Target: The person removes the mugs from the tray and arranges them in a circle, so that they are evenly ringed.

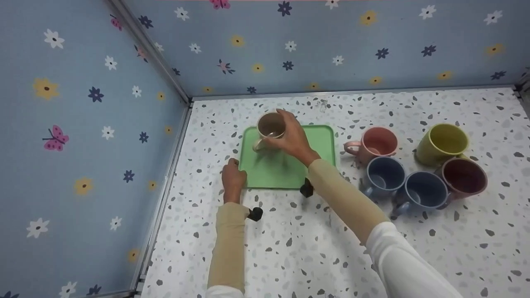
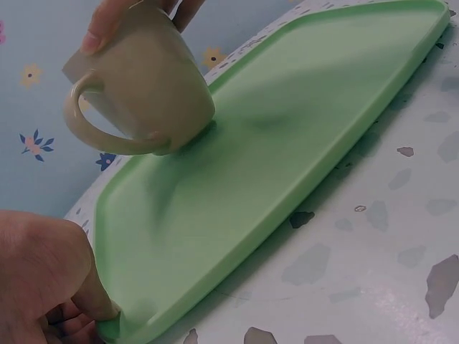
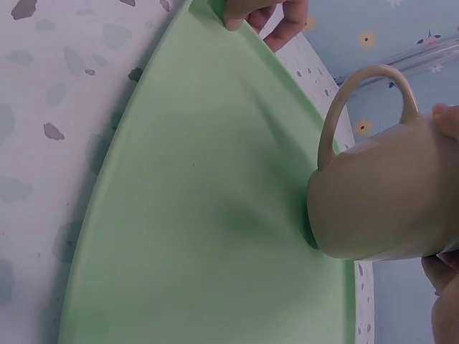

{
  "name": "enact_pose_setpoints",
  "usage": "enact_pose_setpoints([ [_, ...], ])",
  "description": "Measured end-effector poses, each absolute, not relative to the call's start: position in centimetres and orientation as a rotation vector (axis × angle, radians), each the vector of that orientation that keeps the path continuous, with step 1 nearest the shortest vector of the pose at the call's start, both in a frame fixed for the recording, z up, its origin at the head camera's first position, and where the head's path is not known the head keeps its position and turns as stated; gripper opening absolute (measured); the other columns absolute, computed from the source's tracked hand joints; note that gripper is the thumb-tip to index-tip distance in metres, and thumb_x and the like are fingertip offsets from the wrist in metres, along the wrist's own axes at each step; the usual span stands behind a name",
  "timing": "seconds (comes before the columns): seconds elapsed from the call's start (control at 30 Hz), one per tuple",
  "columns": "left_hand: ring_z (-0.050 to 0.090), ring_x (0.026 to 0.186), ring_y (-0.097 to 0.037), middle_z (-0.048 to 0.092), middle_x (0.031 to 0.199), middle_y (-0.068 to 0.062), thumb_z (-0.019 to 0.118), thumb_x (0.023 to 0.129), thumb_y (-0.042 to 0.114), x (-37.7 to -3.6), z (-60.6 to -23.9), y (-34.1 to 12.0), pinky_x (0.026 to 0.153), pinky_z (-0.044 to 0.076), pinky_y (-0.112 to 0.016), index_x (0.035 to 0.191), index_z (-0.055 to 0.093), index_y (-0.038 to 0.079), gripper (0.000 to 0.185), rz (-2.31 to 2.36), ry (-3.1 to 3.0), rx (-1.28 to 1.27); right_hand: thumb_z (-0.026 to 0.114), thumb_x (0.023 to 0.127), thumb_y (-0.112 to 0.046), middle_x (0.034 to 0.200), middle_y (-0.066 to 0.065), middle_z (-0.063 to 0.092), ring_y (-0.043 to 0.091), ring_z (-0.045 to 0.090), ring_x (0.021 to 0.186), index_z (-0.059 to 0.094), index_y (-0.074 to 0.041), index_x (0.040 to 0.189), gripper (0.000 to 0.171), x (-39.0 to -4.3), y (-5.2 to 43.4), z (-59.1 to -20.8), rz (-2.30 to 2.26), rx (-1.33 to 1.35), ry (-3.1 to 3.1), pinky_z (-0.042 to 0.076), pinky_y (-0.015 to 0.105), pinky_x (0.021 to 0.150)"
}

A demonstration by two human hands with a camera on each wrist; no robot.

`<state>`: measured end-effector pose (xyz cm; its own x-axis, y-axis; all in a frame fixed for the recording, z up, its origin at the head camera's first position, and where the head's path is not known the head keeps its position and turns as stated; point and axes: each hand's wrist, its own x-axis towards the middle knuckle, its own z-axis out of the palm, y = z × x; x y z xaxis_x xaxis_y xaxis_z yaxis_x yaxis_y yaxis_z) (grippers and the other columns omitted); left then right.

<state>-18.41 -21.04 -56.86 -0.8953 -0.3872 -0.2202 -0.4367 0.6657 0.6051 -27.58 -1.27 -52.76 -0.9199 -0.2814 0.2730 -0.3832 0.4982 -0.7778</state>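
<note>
My right hand grips a beige mug by its rim and side, over the far left part of a green tray. The mug's handle points toward the near left, and its base sits right at the tray surface in the left wrist view. At the tray's near left corner, my left hand pinches the rim, the thumb on the inner side and the other fingers outside. Nothing else lies on the tray. In the right wrist view, only fingertips of the right hand show around the mug.
To the tray's right stand a pink mug, two blue mugs, a yellow-green mug and a maroon mug, grouped closely. Flower-patterned panels wall the speckled table at the back and left.
</note>
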Motion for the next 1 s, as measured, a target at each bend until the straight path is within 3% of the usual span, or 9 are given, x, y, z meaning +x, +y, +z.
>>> enact_pose_setpoints([
  [1.0, 0.058, 0.104, -0.038, 0.061, 0.113, -0.025, 0.049, 0.08, -0.001, -18.4, -57.0, -21.0, 0.09, 0.045, -0.047, 0.123, 0.054, -0.002, 0.043, 1.071, 2.811, -0.704, 0.078, 0.072, -0.048, 0.143, 0.007, 0.044, 0.022, 0.044, 0.129, 0.035, -0.014, 0.146, 0.093, -29.3, 2.3, -51.1, 1.338, 0.392, -2.654, 0.037, 0.041, 0.106],
])
